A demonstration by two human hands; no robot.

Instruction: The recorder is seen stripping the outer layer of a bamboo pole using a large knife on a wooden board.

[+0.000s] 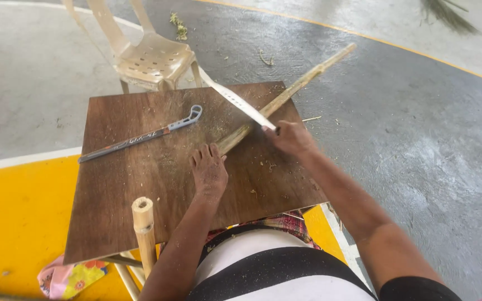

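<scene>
A long bamboo stick (302, 83) lies slanted across the brown wooden board (124, 189), its far end reaching past the board over the floor. My left hand (208, 170) presses flat on the stick's near end. A long knife (235, 100) rests with its blade across the stick, and my right hand (290, 136) is closed on its handle. Shavings are scattered on the board around the stick.
A hacksaw (140, 135) with a blue end lies on the board's left half. A cream plastic chair (152, 56) stands just beyond the board. Short bamboo pieces (143, 231) stand at the board's near edge, beside a coloured cloth (68, 277). A broom (447, 14) lies far right.
</scene>
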